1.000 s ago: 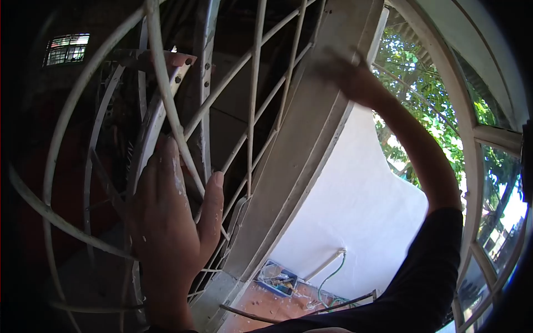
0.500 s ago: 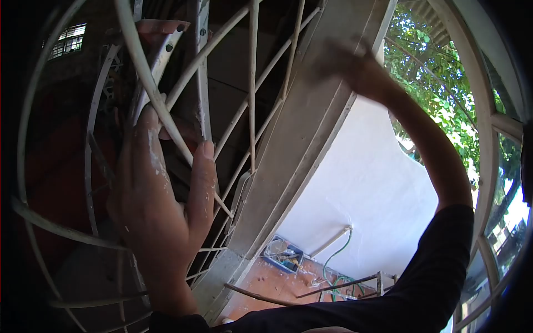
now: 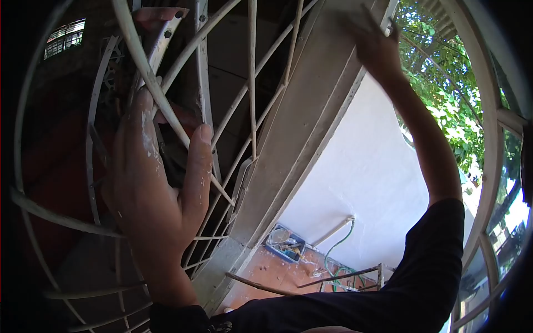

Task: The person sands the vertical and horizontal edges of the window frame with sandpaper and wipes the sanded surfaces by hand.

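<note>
My left hand (image 3: 158, 183), spotted with white paint, is raised at the metal grille (image 3: 145, 66). Its thumb is apart from the fingers, whose tips reach a crossing of the bars; whether they wrap round a bar is hidden. My right hand (image 3: 377, 47) is stretched up against or just in front of the grey window frame (image 3: 311, 111), near its top. Motion blurs its fingers, and anything in them cannot be made out.
A ladder-like metal piece (image 3: 202, 72) stands behind the grille. Below right are a white wall (image 3: 361, 177), a blue tray of tools (image 3: 284, 243), a green hose (image 3: 338, 255) and a metal stand (image 3: 380, 276) on the tiled floor. Glass panes (image 3: 508, 188) curve at the right.
My right hand has moved up and to the right along the frame. My left hand sits slightly higher and further left in view. The camera view has also shifted.
</note>
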Available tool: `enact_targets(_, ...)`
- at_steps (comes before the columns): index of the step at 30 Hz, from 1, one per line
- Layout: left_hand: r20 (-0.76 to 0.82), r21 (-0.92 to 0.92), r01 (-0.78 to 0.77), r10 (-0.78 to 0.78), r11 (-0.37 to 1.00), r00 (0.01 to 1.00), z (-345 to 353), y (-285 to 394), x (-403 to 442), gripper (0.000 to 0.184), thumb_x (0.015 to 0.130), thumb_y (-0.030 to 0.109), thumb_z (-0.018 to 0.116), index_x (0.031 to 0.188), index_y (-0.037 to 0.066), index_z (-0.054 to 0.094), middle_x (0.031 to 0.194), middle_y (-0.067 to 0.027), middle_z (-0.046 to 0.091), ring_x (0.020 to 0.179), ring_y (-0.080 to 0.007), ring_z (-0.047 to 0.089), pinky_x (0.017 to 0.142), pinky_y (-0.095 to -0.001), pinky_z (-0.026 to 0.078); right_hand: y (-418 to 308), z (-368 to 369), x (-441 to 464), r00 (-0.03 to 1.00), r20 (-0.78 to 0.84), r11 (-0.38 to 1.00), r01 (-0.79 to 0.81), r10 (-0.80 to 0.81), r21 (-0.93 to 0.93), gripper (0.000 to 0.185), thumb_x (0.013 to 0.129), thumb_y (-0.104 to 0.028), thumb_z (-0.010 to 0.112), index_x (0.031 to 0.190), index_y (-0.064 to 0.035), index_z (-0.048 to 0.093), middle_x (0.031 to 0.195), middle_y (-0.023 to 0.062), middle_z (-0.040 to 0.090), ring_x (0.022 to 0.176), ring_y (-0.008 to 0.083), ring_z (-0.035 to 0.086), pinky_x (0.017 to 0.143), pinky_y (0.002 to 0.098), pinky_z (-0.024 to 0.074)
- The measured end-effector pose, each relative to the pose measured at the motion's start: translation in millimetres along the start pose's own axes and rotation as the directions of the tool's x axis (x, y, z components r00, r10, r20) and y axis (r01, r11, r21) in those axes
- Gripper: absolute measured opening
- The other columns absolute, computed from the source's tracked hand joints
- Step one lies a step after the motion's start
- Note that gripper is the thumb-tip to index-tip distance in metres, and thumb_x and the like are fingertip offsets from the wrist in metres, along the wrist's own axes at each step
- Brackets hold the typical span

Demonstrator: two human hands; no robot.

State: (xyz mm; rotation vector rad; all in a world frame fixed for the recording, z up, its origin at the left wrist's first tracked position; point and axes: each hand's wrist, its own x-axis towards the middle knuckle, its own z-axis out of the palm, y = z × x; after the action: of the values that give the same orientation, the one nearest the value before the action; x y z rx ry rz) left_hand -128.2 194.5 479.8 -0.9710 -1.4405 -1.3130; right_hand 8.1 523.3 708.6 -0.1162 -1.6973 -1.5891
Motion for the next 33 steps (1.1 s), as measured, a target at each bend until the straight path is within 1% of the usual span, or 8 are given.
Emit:
enact_targets(4,0.043,-0.029,0.024,-0.022,0.999,0.999,-5.1,3.7,1.7,0.052,0.094,0.015,0.068,0.133,-0.013,0.049,0.129,-0.0329,0.056,0.122,-0.0393,0.058,0.102,-0.0478,0.049,-79.4,-2.6,-58.4,0.958,0.105,0.866,0.193,-0.268,0.461,0.047,0.086,-0.006,0.057,0.128,-0.0252,0.064,0.136,-0.0085,0.06,0.144,0.0169,0.037,0.116,0.0673,0.0182)
enact_targets(8,-0.01,-0.036,-0.015,0.014,0.999,1.0,2.0,-3.5,-1.5,0.052,0.093,0.015,0.069,0.134,-0.011,0.05,0.13,-0.0317,0.056,0.124,-0.0384,0.057,0.102,-0.0477,0.049,-22.3,-11.8,-1.1,0.995,0.054,0.996,-0.084,0.086,-0.035,0.054,0.085,-0.002,0.055,0.131,-0.0299,0.062,0.142,-0.0034,0.057,0.143,0.0157,0.04,0.114,0.0607,0.0225)
enact_targets(17,-0.002,-0.078,-0.003,0.003,0.997,1.0,0.9,-3.6,0.4,0.053,0.093,0.015,0.069,0.136,-0.01,0.049,0.13,-0.0316,0.057,0.124,-0.0387,0.057,0.099,-0.0469,0.05,-16.6,-6.0,-1.6,0.997,0.033,0.998,0.064,-0.063,-0.015,0.04,0.088,-0.005,0.059,0.126,-0.0159,0.065,0.135,-0.0009,0.062,0.14,0.0159,0.044,0.114,0.0566,0.0314)
enact_targets(19,0.02,-0.07,-0.004,0.005,0.998,1.0,2.2,-5.5,-0.2,0.053,0.093,0.016,0.07,0.136,-0.01,0.049,0.131,-0.0313,0.057,0.124,-0.0378,0.058,0.098,-0.0446,0.051,-30.5,-22.8,5.3,0.986,0.144,0.98,-0.107,0.083,0.167,0.039,0.09,-0.003,0.056,0.123,-0.0186,0.067,0.139,-0.0022,0.06,0.145,0.0228,0.036,0.117,0.0614,0.0165)
enact_targets(23,-0.009,-0.01,-0.103,0.103,0.995,0.995,-3.9,-5.3,3.1,0.052,0.091,0.016,0.073,0.133,-0.008,0.054,0.099,-0.0136,0.063,0.08,-0.0155,0.055,0.066,-0.0261,0.043,-85.5,-23.8,-45.9,0.936,0.163,0.916,0.252,-0.313,0.312,0.037,0.086,-0.005,0.059,0.119,-0.0173,0.069,0.136,0.001,0.062,0.141,0.0193,0.043,0.118,0.0594,0.0212)
enact_targets(26,0.006,-0.102,-0.08,0.081,0.992,0.997,0.9,-10.8,-3.3,0.048,0.089,0.016,0.076,0.128,-0.007,0.059,0.076,0.0012,0.049,0.061,-0.0073,0.028,0.052,-0.0244,0.024,-70.0,-24.5,-16.0,0.995,0.096,0.991,0.03,-0.042,0.128,0.034,0.086,-0.001,0.057,0.106,-0.0232,0.073,0.128,-0.01,0.067,0.141,0.0186,0.044,0.118,0.0596,0.0193)
enact_targets(29,0.036,-0.124,-0.084,0.089,0.989,0.995,0.0,-12.1,-1.0,0.041,0.089,0.014,0.075,0.124,-0.006,0.063,0.085,-0.0004,0.06,0.065,-0.0061,0.038,0.057,-0.0224,0.032,-69.3,-34.4,-2.7,0.988,0.105,0.988,-0.119,0.109,0.094,0.044,0.085,0.001,0.054,0.119,-0.0213,0.069,0.132,-0.0059,0.064,0.141,0.0209,0.042,0.116,0.0548,0.0244)
enact_targets(33,0.034,-0.299,-0.136,0.153,0.945,0.988,-0.3,-24.3,2.4,0.03,0.09,0.011,0.073,0.116,-0.005,0.067,0.099,-0.0095,0.07,0.088,-0.0122,0.062,0.077,-0.0253,0.047,-104.6,-14.1,-48.5,0.98,0.151,0.982,0.109,-0.132,0.152,0.051,0.086,0.0,0.053,0.134,-0.0169,0.059,0.143,-0.0008,0.056,0.141,0.0174,0.042,0.119,0.0528,0.0219)
